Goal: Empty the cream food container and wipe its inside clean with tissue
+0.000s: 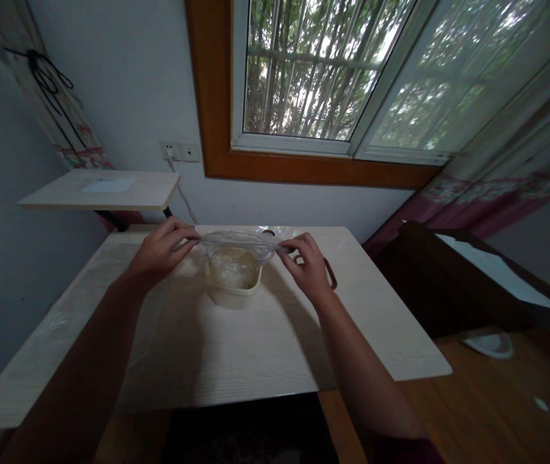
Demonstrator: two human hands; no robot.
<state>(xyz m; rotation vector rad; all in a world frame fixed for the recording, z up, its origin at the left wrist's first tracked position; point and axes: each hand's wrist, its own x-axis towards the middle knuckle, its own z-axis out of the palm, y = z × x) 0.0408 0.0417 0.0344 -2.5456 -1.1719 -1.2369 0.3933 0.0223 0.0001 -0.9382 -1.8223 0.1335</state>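
A sheet of clear plastic film (241, 240) is stretched between my two hands, its upper edge gathered into a narrow band. My left hand (166, 246) pinches the left end between thumb and fingers. At the other end my right hand (306, 261) pinches it the same way. Below the film, a pale rectangular plastic container (232, 298) stands upright on the table. The film hangs down across the container's open top and hides part of its inside. I cannot make out whether the film touches the rim.
The light wood-look table (236, 361) has a small raised shelf (144, 193) at its back left, with a paper label on it. A reddish-brown curved object (330, 274) lies partly hidden behind my right hand. A dark piece of furniture (468, 283) stands right of the table.
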